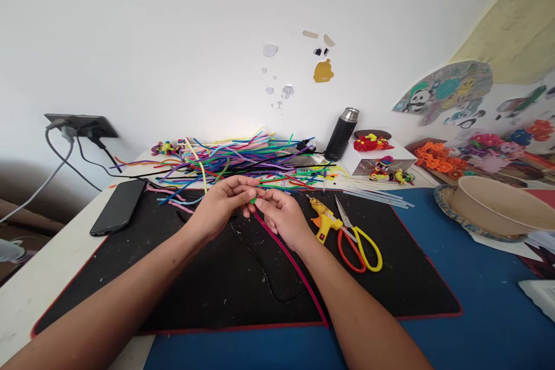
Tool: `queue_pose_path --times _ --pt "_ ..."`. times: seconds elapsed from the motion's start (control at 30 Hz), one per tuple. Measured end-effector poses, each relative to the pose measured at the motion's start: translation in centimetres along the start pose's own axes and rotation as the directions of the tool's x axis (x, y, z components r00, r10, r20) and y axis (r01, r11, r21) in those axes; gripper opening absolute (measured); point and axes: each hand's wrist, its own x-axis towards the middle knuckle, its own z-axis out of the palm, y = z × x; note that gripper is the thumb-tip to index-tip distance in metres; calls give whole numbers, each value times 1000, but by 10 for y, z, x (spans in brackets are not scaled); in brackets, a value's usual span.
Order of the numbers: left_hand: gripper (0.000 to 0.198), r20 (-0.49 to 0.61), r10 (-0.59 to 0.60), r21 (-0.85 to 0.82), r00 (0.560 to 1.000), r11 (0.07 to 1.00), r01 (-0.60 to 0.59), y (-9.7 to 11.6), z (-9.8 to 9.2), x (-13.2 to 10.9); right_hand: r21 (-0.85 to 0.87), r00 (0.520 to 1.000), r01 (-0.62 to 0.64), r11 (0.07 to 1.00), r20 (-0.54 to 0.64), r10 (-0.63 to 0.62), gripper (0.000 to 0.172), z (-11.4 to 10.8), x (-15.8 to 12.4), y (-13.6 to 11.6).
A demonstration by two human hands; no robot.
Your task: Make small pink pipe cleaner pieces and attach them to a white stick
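My left hand (223, 202) and my right hand (281, 217) meet above the black mat (130, 277), fingers pinched together. Between the fingertips sits a small green pipe cleaner piece (254, 199). A long dark pink pipe cleaner (295, 266) runs from that pinch down across the mat toward me, passing under my right wrist. Both hands are closed on these pieces. Just behind them lies a big heap of coloured pipe cleaners (243, 159).
A yellow glue gun (324, 219) and yellow-and-red scissors (358, 240) lie right of my hands. A black phone (118, 206) rests at the left, a black flask (342, 134) at the back, a paper bowl (498, 205) and pipe cleaner crafts (437, 159) at the right.
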Motion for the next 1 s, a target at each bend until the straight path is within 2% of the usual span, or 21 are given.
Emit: queue_pose_path --times 0.07,0.17,0.27,0.37,0.47,0.57,0.7,0.8,1.0 --pt "42 40 14 68 999 998 -17 5 -4 0 10 1000 14 1000 -1 -14 27 0 0 -1" --pt "40 139 15 279 990 959 -54 15 -13 0 8 1000 25 1000 -7 -25 30 0 1 -3" --pt "36 241 14 523 970 840 -142 23 -21 -2 -8 1000 23 1000 -10 -23 33 -1 0 -5" --pt "29 293 103 672 951 686 -281 26 -24 -4 -37 1000 5 999 8 -4 33 0 -1 -6" --pt "27 345 179 723 921 575 -383 25 -23 -5 -46 1000 -12 999 20 13 32 1 -2 -7" --pt "26 379 192 740 905 524 -421 26 -22 -6 -53 999 -20 998 29 22 31 1 -3 -7" --pt "18 397 206 712 894 545 -442 28 -20 -5 -66 999 -30 997 39 33 31 1 -3 -6" --pt "20 425 194 692 884 560 -456 28 -21 -4 -72 998 -44 996 47 47 31 0 -2 -5" --pt "22 398 176 738 900 520 -429 24 -26 -2 -90 996 -64 994 54 69 30 -1 -2 -4"
